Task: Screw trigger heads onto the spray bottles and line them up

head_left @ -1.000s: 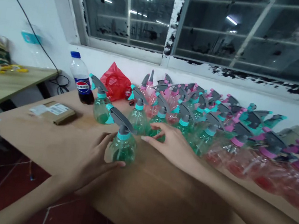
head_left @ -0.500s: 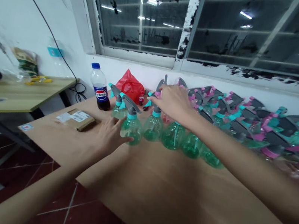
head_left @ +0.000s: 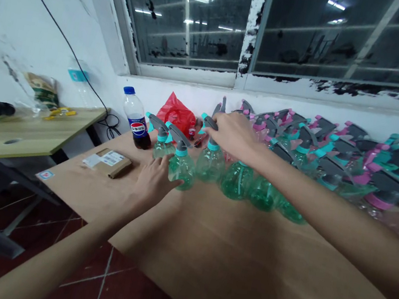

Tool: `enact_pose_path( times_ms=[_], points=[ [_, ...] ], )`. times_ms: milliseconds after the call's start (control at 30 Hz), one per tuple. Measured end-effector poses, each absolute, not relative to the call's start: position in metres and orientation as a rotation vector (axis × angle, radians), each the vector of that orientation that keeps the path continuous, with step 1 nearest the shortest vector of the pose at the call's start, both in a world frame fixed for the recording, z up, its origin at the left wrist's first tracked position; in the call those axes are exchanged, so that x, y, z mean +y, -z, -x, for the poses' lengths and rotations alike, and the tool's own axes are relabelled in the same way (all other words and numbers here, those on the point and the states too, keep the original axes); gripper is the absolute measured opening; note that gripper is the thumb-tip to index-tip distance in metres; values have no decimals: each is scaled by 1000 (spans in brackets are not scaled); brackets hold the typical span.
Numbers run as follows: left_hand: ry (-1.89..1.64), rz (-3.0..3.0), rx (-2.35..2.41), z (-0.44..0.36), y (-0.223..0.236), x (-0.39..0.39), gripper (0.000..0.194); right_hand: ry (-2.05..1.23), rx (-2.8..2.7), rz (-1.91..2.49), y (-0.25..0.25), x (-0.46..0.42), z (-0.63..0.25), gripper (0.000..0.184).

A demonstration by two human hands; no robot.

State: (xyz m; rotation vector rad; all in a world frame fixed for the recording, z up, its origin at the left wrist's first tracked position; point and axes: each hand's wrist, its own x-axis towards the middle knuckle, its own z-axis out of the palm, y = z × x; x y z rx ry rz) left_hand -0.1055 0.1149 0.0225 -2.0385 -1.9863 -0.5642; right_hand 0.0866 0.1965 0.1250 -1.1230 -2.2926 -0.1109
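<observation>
My left hand (head_left: 154, 180) cups the round base of a green spray bottle with a teal collar and grey trigger (head_left: 180, 166) at the left end of the front row. My right hand (head_left: 233, 133) reaches over that row and closes on the grey trigger head of the neighbouring green spray bottle (head_left: 211, 161). Behind them stand several more green spray bottles (head_left: 263, 190) and pink spray bottles (head_left: 373, 197), packed in rows up to the wall.
The bottles stand on a brown board table (head_left: 241, 267). A cola bottle (head_left: 136, 119), a red plastic bag (head_left: 177, 113) and a small cardboard parcel (head_left: 109, 161) lie at its left end. A lower wooden desk (head_left: 16, 130) stands left, below a black cable.
My left hand pushed its green bottle back into the front row. My right hand rose from the bottle bases to a trigger head. The camera tilted up and back.
</observation>
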Motion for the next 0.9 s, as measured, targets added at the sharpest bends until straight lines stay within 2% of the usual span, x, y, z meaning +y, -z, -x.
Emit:
enact_pose_path(
  times_ms=[267, 367, 500, 700, 900],
  points=[
    [537, 1999, -1992, 100, -20, 115, 61, 149, -2217, 1186, -187, 177, -123, 36],
    [516, 1985, -1988, 95, -22, 118, 60, 138, -2188, 1230, -196, 151, -137, 39],
    [497, 1975, -1968, 90, -23, 124, 64, -47, -2260, 1190, -175, 122, -148, 37],
    [508, 1954, -1966, 92, -19, 131, 62, -54, -2407, 1183, -133, 110, -157, 28],
    [537, 1959, -1986, 96, -18, 134, 64, -111, -2394, 1282, -115, 116, -161, 26]
  ],
)
